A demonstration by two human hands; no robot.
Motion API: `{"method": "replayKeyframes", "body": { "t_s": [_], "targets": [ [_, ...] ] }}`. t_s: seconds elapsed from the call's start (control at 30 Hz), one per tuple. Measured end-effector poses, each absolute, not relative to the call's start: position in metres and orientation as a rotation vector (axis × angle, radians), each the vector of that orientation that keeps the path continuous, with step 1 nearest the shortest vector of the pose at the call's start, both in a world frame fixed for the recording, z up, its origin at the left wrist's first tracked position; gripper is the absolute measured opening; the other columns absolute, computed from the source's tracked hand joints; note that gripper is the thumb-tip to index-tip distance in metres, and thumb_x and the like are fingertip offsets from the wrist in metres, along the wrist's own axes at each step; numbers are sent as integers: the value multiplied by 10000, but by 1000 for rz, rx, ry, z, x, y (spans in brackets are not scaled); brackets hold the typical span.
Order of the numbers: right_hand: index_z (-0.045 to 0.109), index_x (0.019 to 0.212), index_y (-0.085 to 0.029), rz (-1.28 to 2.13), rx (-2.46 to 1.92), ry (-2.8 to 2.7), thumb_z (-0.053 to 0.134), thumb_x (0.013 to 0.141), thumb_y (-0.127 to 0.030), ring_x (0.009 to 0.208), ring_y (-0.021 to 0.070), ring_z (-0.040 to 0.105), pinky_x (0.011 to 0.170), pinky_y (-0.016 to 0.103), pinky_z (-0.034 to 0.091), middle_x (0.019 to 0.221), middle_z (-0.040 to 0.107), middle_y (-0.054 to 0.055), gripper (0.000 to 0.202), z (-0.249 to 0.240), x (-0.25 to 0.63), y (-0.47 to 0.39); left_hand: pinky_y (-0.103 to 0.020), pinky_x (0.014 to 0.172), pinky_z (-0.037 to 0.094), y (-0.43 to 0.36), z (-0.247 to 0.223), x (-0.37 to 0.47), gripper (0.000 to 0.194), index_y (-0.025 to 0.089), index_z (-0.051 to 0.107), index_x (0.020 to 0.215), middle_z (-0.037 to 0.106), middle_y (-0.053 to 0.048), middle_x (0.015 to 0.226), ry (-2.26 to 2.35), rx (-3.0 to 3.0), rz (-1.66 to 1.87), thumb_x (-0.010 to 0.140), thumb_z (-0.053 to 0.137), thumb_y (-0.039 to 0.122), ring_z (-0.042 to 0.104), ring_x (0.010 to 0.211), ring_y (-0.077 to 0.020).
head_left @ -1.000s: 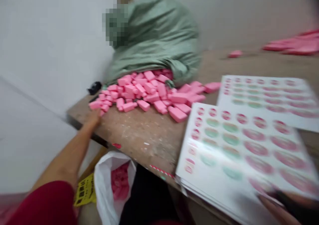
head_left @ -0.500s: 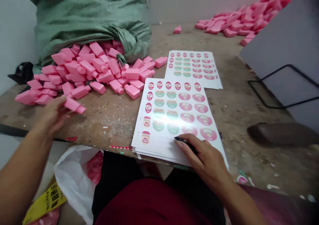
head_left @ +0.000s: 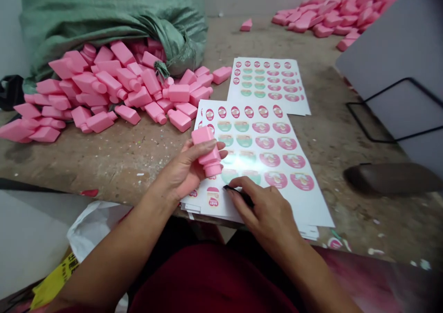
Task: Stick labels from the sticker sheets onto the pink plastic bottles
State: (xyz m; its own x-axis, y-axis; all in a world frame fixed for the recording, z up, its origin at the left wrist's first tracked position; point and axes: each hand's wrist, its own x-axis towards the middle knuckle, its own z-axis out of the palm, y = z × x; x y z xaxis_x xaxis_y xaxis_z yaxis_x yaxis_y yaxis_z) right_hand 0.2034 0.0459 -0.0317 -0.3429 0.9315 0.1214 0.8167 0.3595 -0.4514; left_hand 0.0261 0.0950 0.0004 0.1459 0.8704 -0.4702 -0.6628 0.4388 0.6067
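Observation:
My left hand [head_left: 188, 170] is closed round a small pink plastic bottle [head_left: 206, 150], neck tilted down towards me, over the left part of a printed sticker sheet [head_left: 256, 207]. Thumb and fingers wrap its sides. In my right hand [head_left: 266, 207] a thin black tool [head_left: 246, 196] is pinched, its dark tip poking out past the fingertips; its exact kind I cannot make out. That hand rests on the lower part of the sheet, close to a square pink-and-cream label [head_left: 213, 197]. Rows of green and pink oval labels cover the sheet, which lies on other sheets.
Many pink bottles [head_left: 114, 84] spill from a green sack [head_left: 114, 13] at the left. A second sticker sheet [head_left: 270, 98] lies behind. More bottles [head_left: 328, 17] are heaped at the back right, beside a grey panel [head_left: 398, 63] with a black wire frame [head_left: 374, 140]. A white bag [head_left: 93, 225] hangs below the table edge.
My left hand has carried the pink bottle rightwards from beside the pile to above the sticker sheet. My right hand has shifted slightly left, and the front sheet now sits askew on those beneath.

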Motion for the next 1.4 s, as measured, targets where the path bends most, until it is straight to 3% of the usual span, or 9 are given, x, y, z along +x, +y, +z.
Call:
{"method": "replayKeyframes", "body": {
  "t_s": [0.1, 0.23, 0.4, 0.83, 1.2, 1.4],
  "targets": [
    [673, 924, -239, 431, -1549, -2280, 475, 926, -294, 546, 180, 563, 572, 279, 331, 650, 701, 1, 205, -31, 205, 47, -356, 819, 574, 94, -3, 24, 415, 178, 592, 1223, 692, -90, 1077, 851, 273, 1147, 826, 712, 173, 679, 932, -205],
    [674, 902, -246, 427, -1526, -2299, 475, 927, -295, 536, 178, 555, 582, 282, 319, 664, 716, 2, 207, -30, 204, 47, -450, 913, 565, 91, -9, 27, 409, 185, 593, 1222, 663, -109, 1156, 817, 243, 1114, 834, 714, 229, 659, 1035, -243],
    [674, 891, -244, 384, -1514, -2305, 470, 940, -304, 489, 168, 495, 597, 289, 306, 581, 670, -18, 219, -31, 198, 47, -402, 938, 527, 89, -20, 39, 503, 157, 585, 1211, 699, -109, 1066, 929, 245, 1153, 733, 710, 62, 670, 1030, -240],
    [680, 829, -223, 193, -1510, -2342, 455, 946, -259, 459, 155, 410, 614, 294, 292, 525, 623, -9, 255, -31, 193, 44, -372, 927, 506, 89, -21, 43, 362, 148, 607, 1099, 708, -108, 1046, 952, 224, 1175, 751, 673, 74, 649, 1064, -237],
    [688, 908, -269, 472, -1616, -2263, 521, 913, -361, 551, 205, 554, 558, 274, 329, 637, 695, -10, 191, -37, 199, 46, -352, 924, 499, 87, -27, 41, 433, 162, 600, 1162, 713, -98, 1019, 901, 232, 1176, 747, 707, 104, 644, 1059, -230],
    [687, 879, -229, 242, -1526, -2306, 470, 943, -303, 498, 175, 487, 579, 282, 294, 564, 644, -3, 238, -37, 194, 42, -345, 907, 507, 87, -26, 41, 374, 138, 611, 1144, 714, -106, 996, 912, 198, 1189, 779, 681, 95, 657, 1024, -223]
  ]
}}
